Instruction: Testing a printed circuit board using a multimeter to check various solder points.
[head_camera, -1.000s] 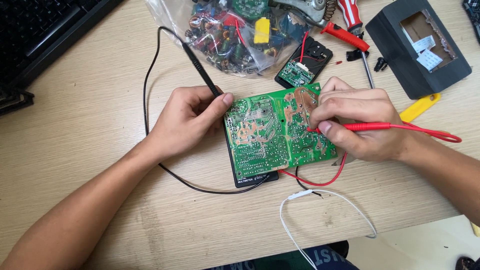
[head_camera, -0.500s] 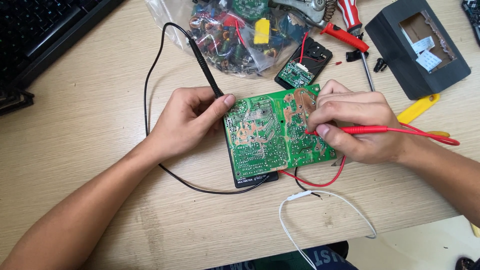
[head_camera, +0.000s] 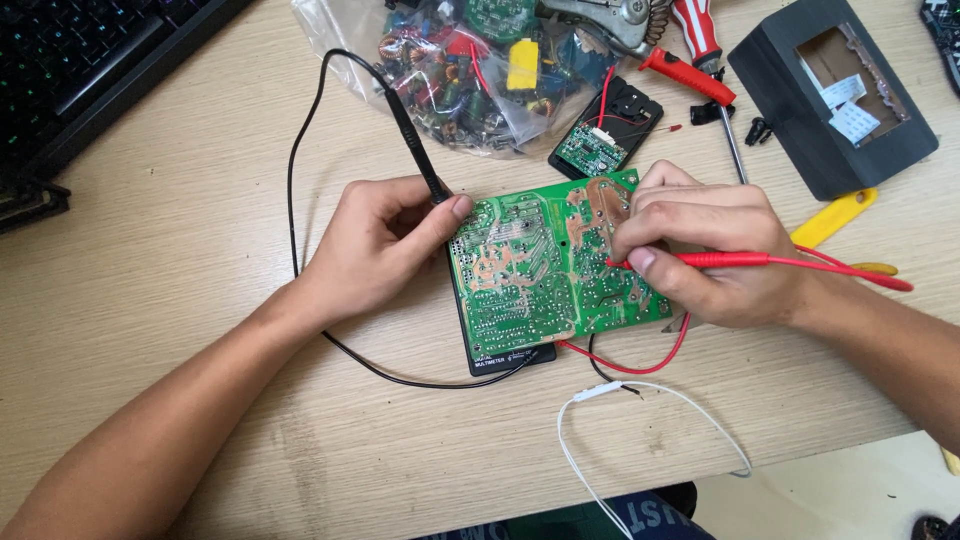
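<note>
Board: flat green rectangle (head_camera: 550, 265), solder-dotted, on pale wood-grain counter (head_camera: 200, 230).
Left hand (head_camera: 375, 245): grip pinches slim black probe (head_camera: 415, 150).
Right hand (head_camera: 705, 250): grip pinches red probe (head_camera: 740, 260).

Green circuit board (head_camera: 545, 265), solder side up, lying slightly tilted on top of a black multimeter (head_camera: 500, 352) on the wooden desk, brownish scorch marks across the middle and upper right. Black probe (head_camera: 415, 150), slim and slanted, gripped at its lower end and pressed to the board's upper left edge, black lead looping away to the left and back under the meter. Red probe (head_camera: 735, 260), lying almost level, pinched near its tip, tip set on the board's right half, red lead trailing right.
</note>
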